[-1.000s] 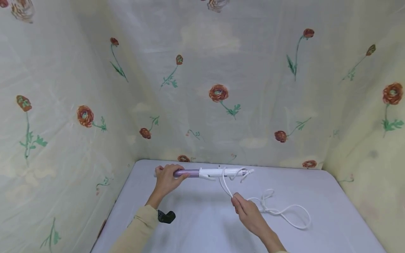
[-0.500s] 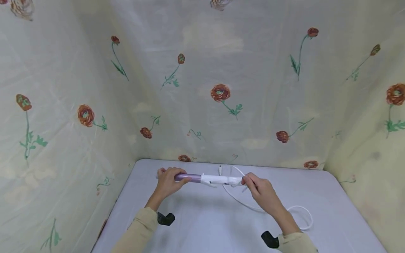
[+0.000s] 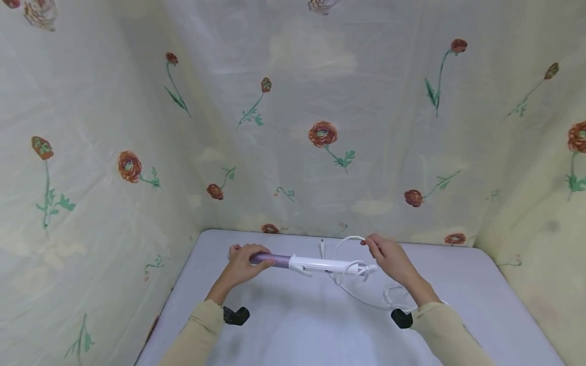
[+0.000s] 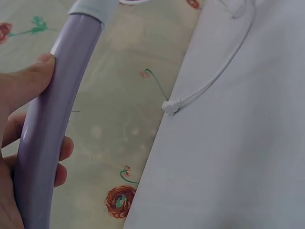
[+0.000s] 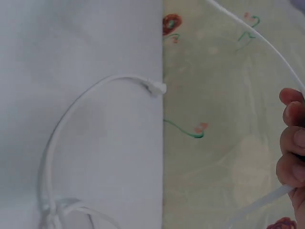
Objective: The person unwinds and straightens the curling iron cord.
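Note:
My left hand [image 3: 242, 267] grips the purple barrel of a curling iron [image 3: 316, 264], held level above the table. In the left wrist view the thumb lies along the purple barrel [image 4: 62, 90] and fingertips show on its far side. The white handle points right, and loops of white cord [image 3: 351, 238] hang about its end. My right hand [image 3: 391, 259], just above that end, pinches the cord. In the right wrist view curled fingers [image 5: 293, 138] hold it, with cord leaving above and below. The cord's plug [image 5: 156, 88] lies at the table's far edge.
More cord lies tangled on the white table [image 3: 297, 325], below my right hand. Flower-printed cloth [image 3: 293, 152] hangs behind the table and on both sides. A black wrist device [image 3: 236, 316] shows by my left sleeve, another [image 3: 402, 319] by my right.
My right hand has risen from in front of the curling iron to its right end, then above it, drawing the cord up. The left hand keeps its grip; the iron's right end dips slightly.

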Available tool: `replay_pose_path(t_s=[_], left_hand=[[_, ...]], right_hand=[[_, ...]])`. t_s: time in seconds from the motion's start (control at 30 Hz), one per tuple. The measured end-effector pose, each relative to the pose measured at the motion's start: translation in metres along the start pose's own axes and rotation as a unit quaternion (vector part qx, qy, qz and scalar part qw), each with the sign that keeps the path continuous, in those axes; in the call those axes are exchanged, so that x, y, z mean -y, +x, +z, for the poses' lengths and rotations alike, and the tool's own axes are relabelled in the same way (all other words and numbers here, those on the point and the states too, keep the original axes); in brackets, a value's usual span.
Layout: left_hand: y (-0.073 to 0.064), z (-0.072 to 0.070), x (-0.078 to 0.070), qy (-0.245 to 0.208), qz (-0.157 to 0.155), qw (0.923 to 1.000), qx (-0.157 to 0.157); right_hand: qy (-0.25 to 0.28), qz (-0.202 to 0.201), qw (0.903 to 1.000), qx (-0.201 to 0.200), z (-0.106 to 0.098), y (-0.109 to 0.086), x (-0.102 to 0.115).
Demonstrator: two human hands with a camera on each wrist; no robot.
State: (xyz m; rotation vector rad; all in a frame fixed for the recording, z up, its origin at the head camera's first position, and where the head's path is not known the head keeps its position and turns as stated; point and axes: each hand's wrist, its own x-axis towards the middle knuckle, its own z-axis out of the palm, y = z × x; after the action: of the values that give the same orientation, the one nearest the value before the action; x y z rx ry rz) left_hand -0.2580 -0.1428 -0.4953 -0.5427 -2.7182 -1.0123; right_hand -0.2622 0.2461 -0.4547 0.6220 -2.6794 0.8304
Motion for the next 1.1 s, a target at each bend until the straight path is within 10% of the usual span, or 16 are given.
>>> replay_pose_path(t_s=[0.23, 0.47, 0.67, 0.87, 1.1], left_hand=[[0.0, -0.001, -0.002, -0.006, 0.017, 0.9998, 0.009], [0.001, 0.0, -0.006, 0.002, 0.015, 0.9999, -0.008], [0.006, 0.003, -0.011, 0.018, 0.003, 0.9995, -0.026], [0.009, 0.003, -0.015, 0.048, -0.005, 0.9968, -0.064], [0.009, 0.007, -0.015, 0.058, -0.007, 0.9945, -0.088]], right_hand=[[0.004, 0.081, 0.9901, 0.115, 0.028, -0.019, -0.019], [-0.09, -0.087, 0.9921, -0.012, 0.073, -0.044, -0.021], [0.079, -0.056, 0.9952, 0.014, 0.094, -0.062, 0.006], [0.235, -0.02, 0.9718, 0.006, 0.103, -0.081, 0.027], [0.295, 0.059, 0.9532, -0.034, 0.102, -0.096, 0.048]])
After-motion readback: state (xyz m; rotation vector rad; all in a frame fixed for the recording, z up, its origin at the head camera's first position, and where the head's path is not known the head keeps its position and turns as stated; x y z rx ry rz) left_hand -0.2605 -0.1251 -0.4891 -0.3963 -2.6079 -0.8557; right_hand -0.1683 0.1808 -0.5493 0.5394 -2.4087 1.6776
